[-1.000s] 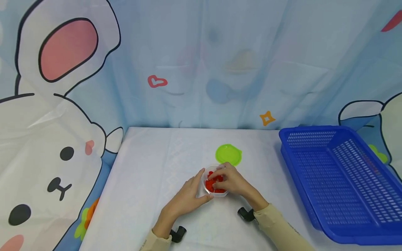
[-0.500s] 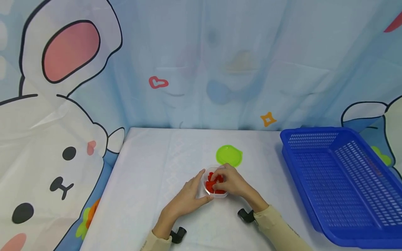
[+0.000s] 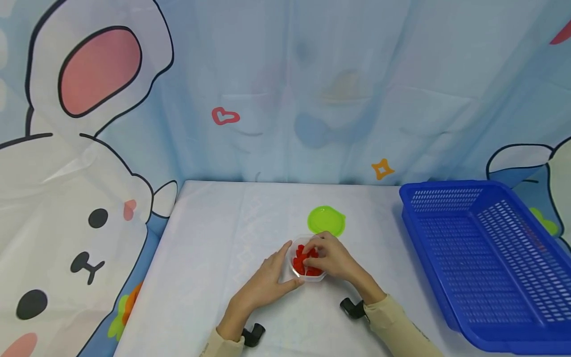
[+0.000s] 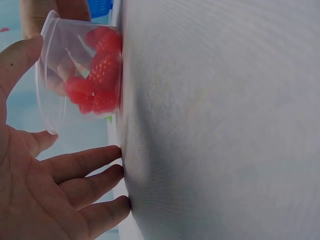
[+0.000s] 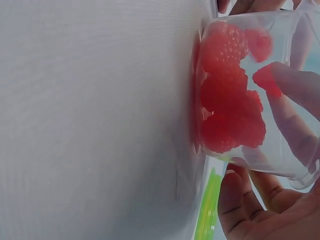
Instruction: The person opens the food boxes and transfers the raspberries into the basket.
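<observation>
A clear plastic cup [image 3: 308, 278] with several red raspberries [image 5: 225, 85] in it stands on the white-covered table. My left hand [image 3: 265, 280] touches its rim with outstretched thumb and index finger. In the left wrist view, that hand's other fingers [image 4: 82, 165] rest their tips on the cloth. My right hand [image 3: 332, 255] reaches into the cup from the right, thumb and a finger inside it. Between these fingertips a single raspberry [image 5: 267, 79] is pinched above the others. The right hand's remaining fingers lie outside the cup wall.
Just behind the cup lies a bright green round lid [image 3: 326, 221]. A large blue perforated basket [image 3: 428, 277] occupies the table's right side. Behind the table hangs a printed light-blue curtain [image 3: 267, 74]. Black wrist mounts [image 3: 254, 334] show beside both sleeves.
The right hand has lifted slightly and shifted a little right at the cup. The left hand, cup, lid and basket stay in place.
</observation>
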Available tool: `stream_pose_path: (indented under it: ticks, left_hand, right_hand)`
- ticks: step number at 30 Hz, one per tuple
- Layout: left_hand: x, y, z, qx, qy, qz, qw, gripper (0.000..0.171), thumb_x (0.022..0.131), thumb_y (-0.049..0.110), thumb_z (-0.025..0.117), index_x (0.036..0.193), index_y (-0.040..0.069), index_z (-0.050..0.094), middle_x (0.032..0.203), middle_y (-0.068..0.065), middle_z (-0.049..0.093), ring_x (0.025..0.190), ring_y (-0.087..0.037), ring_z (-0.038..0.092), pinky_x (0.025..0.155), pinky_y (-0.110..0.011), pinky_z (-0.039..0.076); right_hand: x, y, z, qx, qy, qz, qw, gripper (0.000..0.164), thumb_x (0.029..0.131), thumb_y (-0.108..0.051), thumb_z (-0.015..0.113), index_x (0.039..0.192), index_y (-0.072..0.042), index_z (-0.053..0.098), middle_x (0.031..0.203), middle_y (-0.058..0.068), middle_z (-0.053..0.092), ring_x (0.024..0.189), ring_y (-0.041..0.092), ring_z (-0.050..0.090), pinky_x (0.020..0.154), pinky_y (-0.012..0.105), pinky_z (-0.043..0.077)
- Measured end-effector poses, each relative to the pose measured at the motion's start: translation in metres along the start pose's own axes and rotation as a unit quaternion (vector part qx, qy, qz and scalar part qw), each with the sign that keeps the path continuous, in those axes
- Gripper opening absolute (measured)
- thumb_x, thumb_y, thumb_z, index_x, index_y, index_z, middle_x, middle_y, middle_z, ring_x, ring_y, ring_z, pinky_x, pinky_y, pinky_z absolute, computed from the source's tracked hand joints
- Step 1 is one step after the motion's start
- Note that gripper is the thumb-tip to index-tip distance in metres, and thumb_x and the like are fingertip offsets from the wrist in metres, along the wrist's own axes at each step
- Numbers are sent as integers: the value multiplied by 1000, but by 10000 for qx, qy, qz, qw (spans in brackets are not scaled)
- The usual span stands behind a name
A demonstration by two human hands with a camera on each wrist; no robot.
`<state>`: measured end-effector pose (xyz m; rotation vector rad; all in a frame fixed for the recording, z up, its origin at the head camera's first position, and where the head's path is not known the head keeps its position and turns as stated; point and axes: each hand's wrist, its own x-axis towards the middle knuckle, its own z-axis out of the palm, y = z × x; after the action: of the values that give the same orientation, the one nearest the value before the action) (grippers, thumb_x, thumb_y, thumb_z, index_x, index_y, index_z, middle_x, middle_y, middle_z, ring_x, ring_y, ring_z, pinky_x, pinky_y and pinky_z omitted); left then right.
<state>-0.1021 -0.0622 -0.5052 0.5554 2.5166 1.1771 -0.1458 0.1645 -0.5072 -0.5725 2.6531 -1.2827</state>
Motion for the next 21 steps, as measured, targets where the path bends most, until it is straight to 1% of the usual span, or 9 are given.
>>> stream_pose_path:
  ticks: [3, 5, 8, 11, 14, 16, 18, 21]
  left_hand:
    - [0, 0, 0, 38, 23, 25, 10000, 97, 89, 66, 62, 162, 25, 14, 158, -10, 33, 142, -34, 34, 109, -57, 35]
    - [1, 1, 1, 62, 42, 40, 10000, 96, 89, 66, 62, 162, 24, 15, 157, -10, 34, 141, -35, 35, 108, -57, 36]
    - [1, 0, 1, 51, 56, 41, 10000, 95, 89, 63, 64, 162, 24, 15, 157, -10, 34, 141, -34, 34, 108, -58, 36]
    - [1, 0, 1, 29, 52, 27, 10000, 95, 90, 61, 65, 162, 25, 15, 158, -9, 33, 141, -34, 34, 108, -57, 37]
    - [1, 1, 1, 31, 50, -11, 10000, 95, 90, 61, 65, 162, 25, 15, 158, -9, 33, 141, -34, 35, 107, -58, 37]
    - [1, 1, 1, 25, 56, -43, 10000, 95, 89, 60, 66, 162, 25, 15, 158, -9, 34, 141, -34, 35, 107, -58, 38]
    - [1, 1, 2, -3, 65, -78, 9999, 95, 89, 59, 67, 162, 25, 16, 158, -9, 34, 141, -34, 35, 106, -59, 38]
    - [1, 1, 3, -46, 72, -118, 9999, 95, 89, 59, 68, 161, 25, 17, 157, -8, 35, 141, -33, 35, 106, -59, 38]
  right_hand:
    - [-2, 1, -3, 63, 132, -71, 9999, 13, 83, -11, 82, 91, -18, 75, 107, 6, 57, 101, 27, 51, 81, 44, 49]
    - [-3, 1, -5, 103, 234, -110, 9996, 13, 83, -12, 82, 93, -18, 75, 108, 5, 57, 102, 26, 52, 82, 44, 50]
    - [-5, 2, -10, 193, 403, -158, 9989, 15, 83, -13, 83, 95, -17, 75, 109, 4, 58, 103, 26, 52, 79, 41, 49]
    - [-7, 2, -16, 301, 560, -181, 9978, 15, 83, -13, 83, 95, -18, 75, 110, 3, 58, 102, 29, 52, 75, 38, 48]
    - [-9, -1, -23, 406, 678, -212, 9966, 16, 83, -13, 82, 95, -20, 74, 112, 3, 58, 102, 32, 52, 73, 39, 48]
    - [-10, -2, -28, 424, 755, -200, 9960, 16, 84, -14, 81, 97, -20, 74, 111, 4, 59, 101, 33, 52, 74, 40, 49]
    - [-13, -4, -33, 428, 834, -116, 9955, 16, 86, -16, 81, 100, -19, 73, 109, 5, 61, 99, 30, 54, 76, 40, 50]
    - [-19, -6, -43, 394, 970, 72, 9945, 19, 88, -20, 80, 105, -17, 72, 105, 6, 62, 92, 24, 55, 76, 37, 51]
